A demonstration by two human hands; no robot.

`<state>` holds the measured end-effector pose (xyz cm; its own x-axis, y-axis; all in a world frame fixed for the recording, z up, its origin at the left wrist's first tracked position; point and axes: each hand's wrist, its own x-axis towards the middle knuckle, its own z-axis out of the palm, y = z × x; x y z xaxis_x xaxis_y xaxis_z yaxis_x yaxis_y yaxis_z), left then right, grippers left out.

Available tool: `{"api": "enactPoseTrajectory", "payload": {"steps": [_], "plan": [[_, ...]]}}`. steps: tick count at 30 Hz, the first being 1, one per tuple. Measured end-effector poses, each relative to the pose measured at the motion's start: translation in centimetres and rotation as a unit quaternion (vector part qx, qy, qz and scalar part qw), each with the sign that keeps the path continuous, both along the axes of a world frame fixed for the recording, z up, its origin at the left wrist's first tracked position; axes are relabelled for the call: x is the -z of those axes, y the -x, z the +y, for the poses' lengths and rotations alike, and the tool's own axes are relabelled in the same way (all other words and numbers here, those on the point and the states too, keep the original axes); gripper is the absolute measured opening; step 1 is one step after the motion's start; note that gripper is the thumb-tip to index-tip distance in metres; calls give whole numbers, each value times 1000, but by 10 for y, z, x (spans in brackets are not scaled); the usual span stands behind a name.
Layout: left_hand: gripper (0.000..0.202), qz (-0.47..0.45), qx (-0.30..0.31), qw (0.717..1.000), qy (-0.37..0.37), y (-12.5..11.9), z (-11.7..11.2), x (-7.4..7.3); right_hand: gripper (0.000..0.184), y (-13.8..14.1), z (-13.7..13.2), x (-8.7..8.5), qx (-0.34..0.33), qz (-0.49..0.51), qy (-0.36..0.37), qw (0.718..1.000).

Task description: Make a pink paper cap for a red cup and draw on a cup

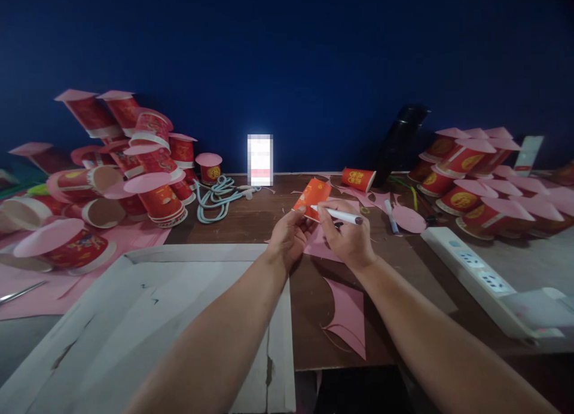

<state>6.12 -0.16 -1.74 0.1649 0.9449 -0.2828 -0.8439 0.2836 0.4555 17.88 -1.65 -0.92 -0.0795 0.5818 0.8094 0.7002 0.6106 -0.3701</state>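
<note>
My left hand point(290, 232) is closed around the lower part of a red-orange paper cup point(317, 193) with small gold print, held tilted above the table. In my right hand point(350, 238) is a white marker pen point(339, 215), its tip end close to the cup's side; whether it touches, I cannot tell. Beneath both hands lies a cut pink paper sheet point(319, 247). Another pink paper scrap point(350, 315) with curved cut edges rests nearer the table's front. Behind, a red cup with gold lettering point(359, 178) lies on its side.
Red cups with pink paper discs pile up at left point(156, 199) and right point(475, 157). A white shallow box lid point(179, 294) covers the left front. A power strip point(466, 270), a coiled pale-blue cable point(215, 202), a lit phone point(260, 160) and a black bottle point(399, 142) also stand about.
</note>
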Motion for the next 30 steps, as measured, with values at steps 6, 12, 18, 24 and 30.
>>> {"api": "enactPoseTrajectory", "payload": {"steps": [6, 12, 18, 24, 30], "plan": [[3, 1, 2, 1000, 1, 1, -1, -2, 14, -1, 0, 1, -1, 0, 9, 1000], [4, 0, 2, 1000, -5, 1, -2, -3, 13, -1, 0, 1, -1, -2, 6, 1000], [5, -5, -3, 1000, 1, 3, 0, -2, 14, -2, 0, 1, 7, 3, 6, 1000], [7, -2, -7, 1000, 1, 4, 1, -3, 14, -2, 0, 1, 7, 2, 8, 1000], [8, -3, -9, 1000, -9, 5, 1, -3, 14, -2, -1, 0, 4, 2, 20, 1000]]}}
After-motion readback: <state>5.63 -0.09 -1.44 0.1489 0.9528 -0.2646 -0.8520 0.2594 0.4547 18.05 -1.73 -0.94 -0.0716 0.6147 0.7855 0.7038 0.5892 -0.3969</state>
